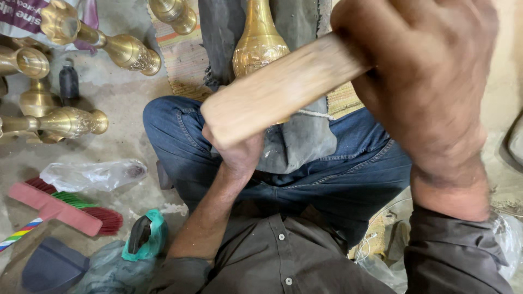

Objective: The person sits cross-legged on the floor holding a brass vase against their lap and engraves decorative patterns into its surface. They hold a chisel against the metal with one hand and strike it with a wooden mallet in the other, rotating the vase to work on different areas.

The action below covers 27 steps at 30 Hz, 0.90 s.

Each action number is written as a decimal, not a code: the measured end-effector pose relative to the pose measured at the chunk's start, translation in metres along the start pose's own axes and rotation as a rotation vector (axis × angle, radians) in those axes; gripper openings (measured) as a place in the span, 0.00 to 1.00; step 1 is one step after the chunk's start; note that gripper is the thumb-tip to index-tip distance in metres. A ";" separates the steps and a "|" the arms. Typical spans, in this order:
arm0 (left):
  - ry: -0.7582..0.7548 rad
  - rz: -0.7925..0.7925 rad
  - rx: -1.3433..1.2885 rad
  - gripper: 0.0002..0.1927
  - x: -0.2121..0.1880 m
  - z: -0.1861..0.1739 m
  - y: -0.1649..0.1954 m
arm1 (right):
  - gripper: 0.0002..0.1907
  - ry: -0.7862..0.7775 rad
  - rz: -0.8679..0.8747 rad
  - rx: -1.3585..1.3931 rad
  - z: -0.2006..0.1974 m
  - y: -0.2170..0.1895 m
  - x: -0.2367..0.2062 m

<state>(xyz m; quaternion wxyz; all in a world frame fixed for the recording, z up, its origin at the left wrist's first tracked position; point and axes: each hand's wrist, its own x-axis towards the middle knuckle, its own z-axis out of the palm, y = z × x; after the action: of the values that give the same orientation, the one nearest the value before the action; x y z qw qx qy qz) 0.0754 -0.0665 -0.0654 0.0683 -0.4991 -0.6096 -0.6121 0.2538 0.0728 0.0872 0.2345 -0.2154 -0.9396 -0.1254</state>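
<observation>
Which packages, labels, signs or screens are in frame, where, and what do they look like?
Purple printed bag or banner with white lettering: top left corner, behind the brass vases, only partly in frame.
Clear crumpled plastic bag: on the floor at left, above the red brush.
Teal plastic bag: bottom left, bunched around a dark object.
No screens or signs show.

Seated cross-legged, the person raises the right hand [422, 81] close to the camera, fingers clenched in a blurred fist, sleeve at the wrist, while the bare left forearm reaches forward, left hand [237, 152] curled shut.
</observation>
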 end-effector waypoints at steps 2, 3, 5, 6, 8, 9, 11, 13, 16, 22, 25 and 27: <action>0.012 -0.066 -0.021 0.13 0.000 0.000 -0.001 | 0.15 -0.007 -0.005 0.002 -0.001 0.000 0.000; 0.015 -0.028 -0.032 0.13 0.000 0.001 -0.001 | 0.15 -0.008 -0.003 0.002 -0.001 0.001 0.000; 0.018 0.051 -0.059 0.14 0.000 0.001 -0.001 | 0.15 -0.008 -0.001 0.003 -0.002 0.001 0.000; 0.014 -0.011 -0.064 0.14 -0.001 0.001 -0.001 | 0.15 -0.009 -0.004 0.004 -0.002 0.001 0.001; 0.008 -0.130 -0.073 0.17 -0.002 0.001 0.000 | 0.15 -0.014 -0.005 0.006 -0.002 0.001 0.000; 0.011 -0.076 -0.052 0.16 -0.003 0.001 -0.001 | 0.15 -0.012 -0.002 0.007 -0.002 0.001 0.001; 0.013 0.026 -0.012 0.16 -0.003 0.001 -0.001 | 0.15 -0.016 0.001 0.006 -0.002 0.001 0.000; 0.005 -0.077 -0.030 0.17 -0.005 0.001 -0.001 | 0.14 -0.021 -0.003 0.003 -0.002 0.001 0.000; 0.031 -0.102 -0.049 0.17 -0.007 0.003 -0.001 | 0.14 -0.026 0.000 0.005 -0.003 0.001 0.000; 0.035 -0.079 -0.033 0.16 -0.007 0.003 -0.002 | 0.14 -0.026 -0.001 0.008 -0.002 0.001 0.000; 0.009 -0.048 -0.030 0.16 -0.006 0.000 -0.002 | 0.14 -0.031 0.002 0.008 -0.002 0.001 0.000; 0.000 -0.028 -0.037 0.16 -0.006 -0.001 -0.002 | 0.14 -0.034 0.002 0.008 -0.003 0.002 0.000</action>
<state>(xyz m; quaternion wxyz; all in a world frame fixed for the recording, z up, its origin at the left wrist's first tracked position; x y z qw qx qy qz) 0.0766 -0.0696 -0.0702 0.0504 -0.4917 -0.6053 -0.6240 0.2559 0.0736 0.0900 0.2196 -0.2173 -0.9437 -0.1180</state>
